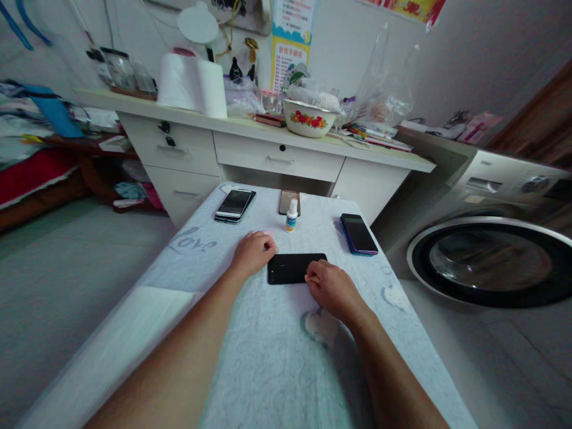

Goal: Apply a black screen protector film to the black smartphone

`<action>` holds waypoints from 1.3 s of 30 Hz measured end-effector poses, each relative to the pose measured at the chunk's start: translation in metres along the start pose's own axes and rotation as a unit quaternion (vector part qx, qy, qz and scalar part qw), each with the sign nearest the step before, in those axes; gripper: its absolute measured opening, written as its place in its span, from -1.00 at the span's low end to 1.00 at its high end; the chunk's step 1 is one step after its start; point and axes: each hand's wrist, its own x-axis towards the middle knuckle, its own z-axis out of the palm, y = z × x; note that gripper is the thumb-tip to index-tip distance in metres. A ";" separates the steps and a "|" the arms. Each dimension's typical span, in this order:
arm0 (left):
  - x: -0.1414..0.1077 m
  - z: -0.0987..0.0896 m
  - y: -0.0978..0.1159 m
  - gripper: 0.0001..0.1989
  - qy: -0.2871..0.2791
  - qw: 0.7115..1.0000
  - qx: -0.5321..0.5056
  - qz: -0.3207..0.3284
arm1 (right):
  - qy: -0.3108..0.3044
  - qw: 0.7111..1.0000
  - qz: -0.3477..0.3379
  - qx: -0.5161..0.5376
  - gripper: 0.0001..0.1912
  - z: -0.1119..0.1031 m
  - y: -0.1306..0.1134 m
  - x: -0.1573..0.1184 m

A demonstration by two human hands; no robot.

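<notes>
A black smartphone [288, 269] lies back side up on the cloth-covered table, between my hands. My left hand [252, 255] is closed and rests at the phone's upper left corner; what its curled fingers hold, if anything, is hidden. Over the phone's right end, my right hand [333, 287] has its fingers pinched together against the back; I cannot make out anything between them. Just beyond the phone stands a small white spray bottle [292, 217] with a blue and yellow label. A pale pink patch [268, 233] shows behind my left hand, too small to name.
Stacked phones [235, 204] lie at the far left, more phones [359, 234] at the right, and another phone [286, 201] behind the bottle. Beyond the table is a white desk [179, 143] bearing a flowered bowl [310, 119] and paper rolls [192, 83]. A washing machine [491, 238] stands right.
</notes>
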 end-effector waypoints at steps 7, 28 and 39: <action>0.000 0.001 -0.002 -0.87 -0.005 1.000 -0.003 -0.003 | -0.016 1.000 0.022 0.004 -0.91 -0.007 0.017 0.000; 0.001 0.002 -0.002 -0.86 -0.009 1.000 0.000 -0.005 | -0.011 0.999 0.044 -0.013 -0.91 -0.008 0.017 0.000; 0.001 0.000 0.002 -0.86 -0.006 1.000 -0.004 -0.008 | 0.007 1.000 -0.001 0.003 -0.89 0.002 -0.002 0.001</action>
